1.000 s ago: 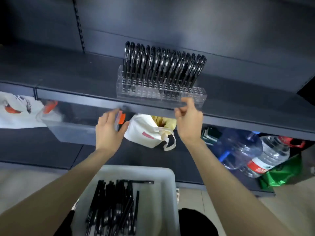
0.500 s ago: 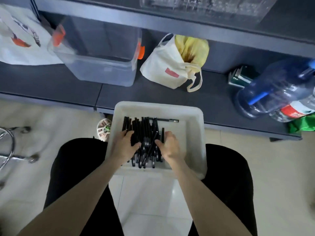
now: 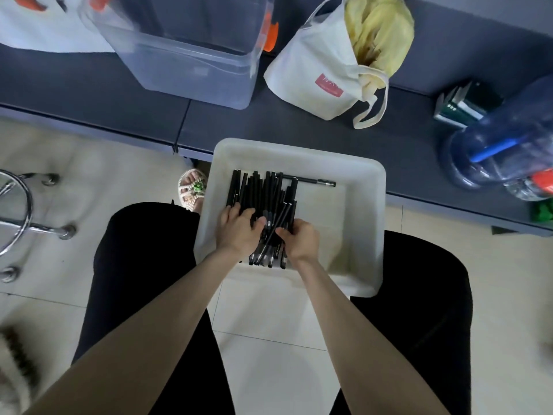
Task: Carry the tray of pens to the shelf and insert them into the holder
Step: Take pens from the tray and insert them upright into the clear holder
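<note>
You see slim black plastic pens [image 3: 259,193] in a white rectangular plastic tray [image 3: 354,226]; upper centre, a cream cloth bag [image 3: 308,55] with 1 red label [image 3: 328,85].

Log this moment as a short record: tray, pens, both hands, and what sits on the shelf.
tray: white tray on the person's lap, far edge at the low shelf
pens: black pens piled in the tray's left half; one pen lies crosswise at the far end
left hand: grips pens, fingers curled over the pile
right hand: pinches pens from the pile
shelf items: clear bin, cream tote bag, blue water jug
</note>
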Available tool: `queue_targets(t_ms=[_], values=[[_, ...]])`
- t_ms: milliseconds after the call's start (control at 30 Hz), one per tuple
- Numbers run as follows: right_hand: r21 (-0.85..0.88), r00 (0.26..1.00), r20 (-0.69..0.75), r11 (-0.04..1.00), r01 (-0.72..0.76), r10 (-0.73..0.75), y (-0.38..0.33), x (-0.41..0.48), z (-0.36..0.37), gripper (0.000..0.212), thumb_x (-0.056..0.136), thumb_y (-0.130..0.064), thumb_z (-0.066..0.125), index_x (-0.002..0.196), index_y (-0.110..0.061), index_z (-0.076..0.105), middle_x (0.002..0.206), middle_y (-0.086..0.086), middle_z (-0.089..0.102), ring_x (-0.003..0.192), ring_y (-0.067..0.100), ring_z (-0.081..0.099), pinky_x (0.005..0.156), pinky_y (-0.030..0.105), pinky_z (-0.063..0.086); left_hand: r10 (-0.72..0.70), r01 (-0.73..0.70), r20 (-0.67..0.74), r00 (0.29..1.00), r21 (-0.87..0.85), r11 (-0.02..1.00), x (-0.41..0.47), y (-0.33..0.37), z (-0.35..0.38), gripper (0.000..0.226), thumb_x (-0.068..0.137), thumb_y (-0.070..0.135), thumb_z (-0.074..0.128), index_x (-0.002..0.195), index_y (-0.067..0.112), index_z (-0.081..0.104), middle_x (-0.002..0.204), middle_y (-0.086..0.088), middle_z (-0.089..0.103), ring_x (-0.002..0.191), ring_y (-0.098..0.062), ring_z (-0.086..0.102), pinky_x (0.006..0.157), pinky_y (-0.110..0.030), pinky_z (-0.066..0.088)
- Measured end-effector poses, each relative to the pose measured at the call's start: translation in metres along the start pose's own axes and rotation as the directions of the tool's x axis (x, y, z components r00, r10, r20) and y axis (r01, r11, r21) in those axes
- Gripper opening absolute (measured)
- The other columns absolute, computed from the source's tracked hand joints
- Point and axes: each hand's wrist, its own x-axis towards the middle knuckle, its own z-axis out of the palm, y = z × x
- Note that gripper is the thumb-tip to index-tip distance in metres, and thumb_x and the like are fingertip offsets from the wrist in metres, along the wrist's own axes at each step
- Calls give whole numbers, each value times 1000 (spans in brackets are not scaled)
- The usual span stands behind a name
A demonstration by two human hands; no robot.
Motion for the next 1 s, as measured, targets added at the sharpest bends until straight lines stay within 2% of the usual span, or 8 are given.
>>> queue_targets(t_ms=[167,233,300,467,600,733,900,1000], values=[[94,1000,-23,995,17,-15,2,0,-14,15,94,-20,53,100,-12,65,74,5,60,70,22,53,64,29,44,24,-32,-48,999,-162,986,-4,5,-2,47,97,36,44,137,11,45,149,-14,30,138,-29,26,113,-37,24],[90,998,18,994,61,-63,-5,-4,-30,26,97,-30,46,116,-20,61,85,6,65,80,26,61,79,37,53,99,-124,-118,988,-225,966,-6,16,-12,44,97,32,47,134,10,48,142,-11,40,132,-26,37,108,-32,30],[52,985,120,991,123,-128,-15,-7,-51,37,100,-34,40,132,-21,52,116,3,65,108,22,60,98,26,42,158,-189,-114,981,-361,913,-6,34,-27,43,96,30,49,133,10,48,131,-8,51,120,-22,49,100,-29,38],[159,943,278,977,142,-182,-43,-17,-102,27,97,-13,49,122,-10,59,68,-6,49,57,5,46,59,18,43,231,-168,11,973,-652,739,-9,86,-71,28,94,19,55,116,3,56,90,-10,61,71,-12,62,66,-18,55],[321,951,146,922,216,-274,-73,-23,-160,22,82,1,68,103,7,65,68,4,57,46,2,53,50,17,49,312,-271,-73,947,-704,657,-14,113,-108,7,89,7,61,91,1,65,72,-6,60,56,-2,61,61,-14,54],[509,941,-76,799,320,-329,-107,-35,-227,16,74,6,72,88,-1,67,76,14,65,60,14,62,64,24,58,313,-300,-148,938,-797,525,-27,143,-144,3,85,5,65,86,3,65,75,-9,63,58,-6,64,62,-16,55],[549,821,-431,614,567,-374,-153,-41,-276,26,75,7,71,90,-12,61,68,5,66,63,14,61,75,33,55,413,-363,-185,892,-837,410,-43,198,-161,5,89,7,61,84,4,62,81,-14,66,60,-9,64,61,-21,56],[466,735,-581,597,653,-350,-175,-37,-304,27,77,-1,73,87,-21,58,71,5,65,68,18,64,79,39,56,422,-486,-292,858,-726,487,-35,230,-178,5,89,15,63,93,13,63,95,-9,66,80,-14,63,61,-19,52]])
